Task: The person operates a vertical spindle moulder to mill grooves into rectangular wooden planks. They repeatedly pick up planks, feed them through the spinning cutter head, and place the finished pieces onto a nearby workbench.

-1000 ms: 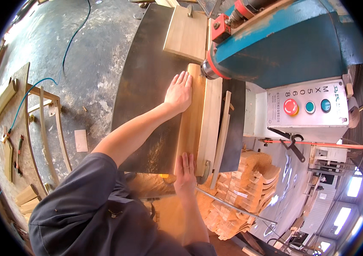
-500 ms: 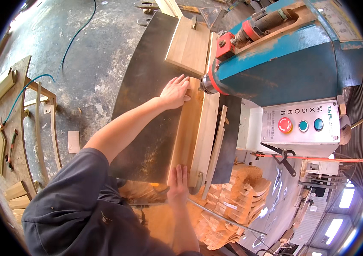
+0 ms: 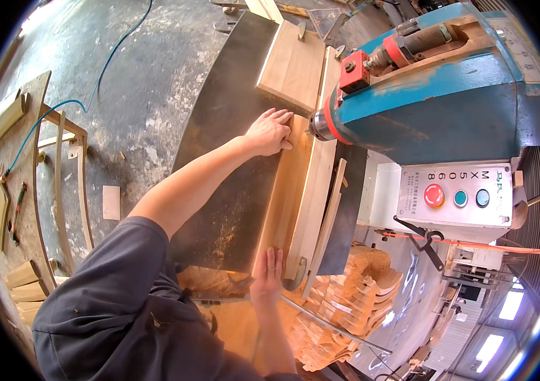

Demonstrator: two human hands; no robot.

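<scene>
A long wooden piece [image 3: 280, 198] lies on the dark machine table [image 3: 216, 171], along a pale wooden fence strip [image 3: 313, 190]. My left hand [image 3: 270, 132] is at its far end, with the fingers bent over the wood and close to the spindle chuck [image 3: 322, 125]. At the near end my right hand [image 3: 267, 276] holds the piece, fingers laid along its top; the thumb is hidden. Whether the cutter touches the wood I cannot tell. Beyond my left hand, a wide wooden board [image 3: 292, 63] is fixed to the table.
The blue machine head [image 3: 435, 95] overhangs the right side, above a control panel [image 3: 454, 195] with a red button. Curved wooden parts [image 3: 340, 305] are stacked below right. A workbench [image 3: 28, 184] with wood pieces and a blue hose [image 3: 101, 70] are at the left.
The whole view has shifted slightly, so the table and machine appear farther right. Both hands keep their places on the wooden piece, with no clear movement of it along the fence.
</scene>
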